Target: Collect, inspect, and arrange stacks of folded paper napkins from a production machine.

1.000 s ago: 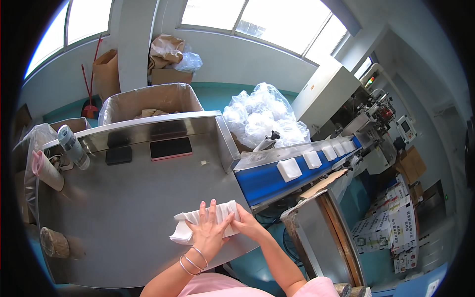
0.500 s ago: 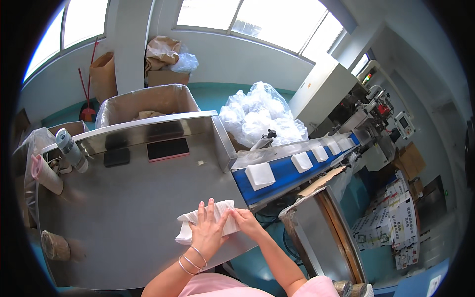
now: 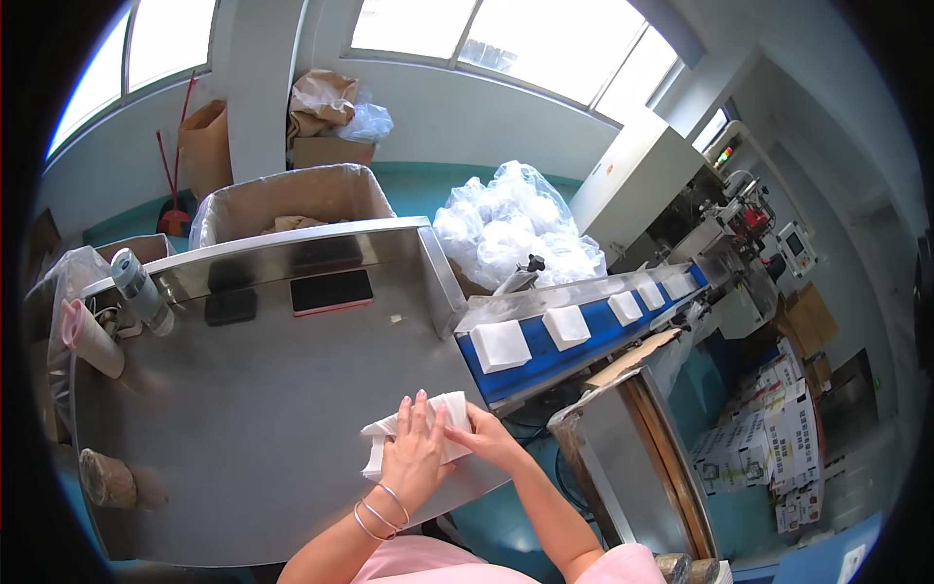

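At the near right corner of the steel table, both my hands are on a stack of folded white paper napkins [image 3: 452,405]. My left hand [image 3: 414,456] lies across the top, its fingers stretched over the paper and pressing it. My right hand [image 3: 489,440] grips the right end, thumb toward the top and fingers partly hidden behind. Loose layers fan out at the stack's left end. Beyond my right hand, a blue conveyor belt [image 3: 533,362] carries several separate white napkin stacks, the nearest one [image 3: 500,346] close to the table corner.
On the steel table [image 3: 253,438] lie a pink-edged phone [image 3: 332,291], a clear bottle [image 3: 143,295], a pink-rimmed cup [image 3: 94,341] and a brown roll [image 3: 108,480]. A lined carton [image 3: 292,200] and bagged white material [image 3: 516,229] stand beyond. Machinery [image 3: 744,214] is at the belt's far end.
The napkin stacks on the belt have moved nearer, toward the table. The held stack has shifted slightly right, and my right hand has moved further around its end.
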Demonstrator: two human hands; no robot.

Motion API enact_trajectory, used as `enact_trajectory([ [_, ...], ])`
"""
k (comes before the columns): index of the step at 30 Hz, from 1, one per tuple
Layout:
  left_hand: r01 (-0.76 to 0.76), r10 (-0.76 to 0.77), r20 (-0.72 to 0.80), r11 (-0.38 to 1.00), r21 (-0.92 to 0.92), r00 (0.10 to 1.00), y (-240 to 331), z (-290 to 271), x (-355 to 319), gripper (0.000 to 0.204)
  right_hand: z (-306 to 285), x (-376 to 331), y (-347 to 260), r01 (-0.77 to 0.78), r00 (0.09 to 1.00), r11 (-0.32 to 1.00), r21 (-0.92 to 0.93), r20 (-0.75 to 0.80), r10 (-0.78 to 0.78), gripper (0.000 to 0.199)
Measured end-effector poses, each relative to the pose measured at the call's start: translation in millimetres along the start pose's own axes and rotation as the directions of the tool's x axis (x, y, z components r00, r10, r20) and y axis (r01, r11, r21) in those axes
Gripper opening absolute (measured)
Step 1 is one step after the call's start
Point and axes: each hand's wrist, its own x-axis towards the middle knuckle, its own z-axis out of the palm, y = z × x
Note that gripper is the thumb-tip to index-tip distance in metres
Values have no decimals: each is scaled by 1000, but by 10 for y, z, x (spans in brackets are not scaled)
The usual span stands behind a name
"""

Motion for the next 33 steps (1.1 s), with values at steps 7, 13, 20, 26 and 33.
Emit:
enact_trajectory([
  [7, -63, 65, -23, 995, 80, 998, -13, 9, 0, 80, 38, 39, 94, -172, 981, 955, 241, -42, 188, 31],
  [13, -51, 50, 23, 997, 52, 998, 16, -26, 6, 82, -302, 103, 404, -31, 828, 657, 753, -348, 438, 42],
  [20, -44, 44, -39, 999, -12, 998, -61, 64, 36, 83, 27, 41, 138, -324, 946, 940, 102, 57, 320, 40],
  [26, -114, 115, -47, 993, 25, 992, -71, 35, 32, 78, 58, 56, 99, -105, 994, 994, -15, -33, 104, 31],
  [33, -105, 100, -50, 990, -99, 994, -106, 60, 60, 83, -127, 114, 211, -174, 866, 775, 608, -280, 415, 37],
])
